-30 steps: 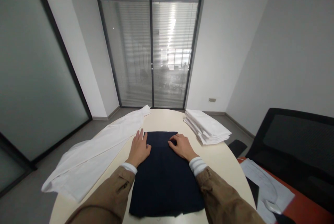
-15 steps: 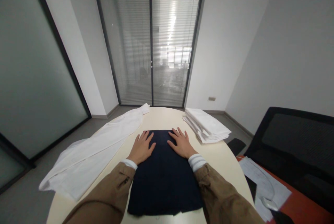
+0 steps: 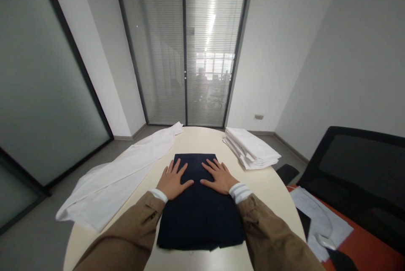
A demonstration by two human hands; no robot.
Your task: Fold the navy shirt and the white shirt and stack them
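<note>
Left hand (image 3: 174,181): we have it released and laid palm down, fingers fanned toward the far edge and thumb pointing inward, across the left border of the navy cloth.
Right hand (image 3: 219,177): we hold it much the same way, unclenched, fingers spread and thumb turned toward the left one, resting across the right border of the same cloth.
Navy cloth (image 3: 200,224): it lies flat in the middle of the table, between our forearms and under both hands; we see a dark, matte, mostly smooth weave, a straight far edge and a slightly uneven near one.
Sleeves (image 3: 126,231): we wear brown fabric, creased near the wrists, with pale cuffs (image 3: 241,193) showing past it, the right one striped.
Table (image 3: 198,137): pale cream, smooth and rounded in outline.
White cloth (image 3: 117,182): long and thin-looking, stretched along the left side, softly creased lengthwise, part of it hanging past the rim.
White stack (image 3: 253,148): folded fabric in several layers, toward the far right, well apart from the navy piece.
Right side: we see a black chair with a mesh back (image 3: 363,170), and near it white papers (image 3: 335,224) on an orange-red surface (image 3: 370,248), with a small white mouse (image 3: 325,240) on them.
Far wall: dark-framed glass panels (image 3: 158,60) with fine horizontal blinds.
</note>
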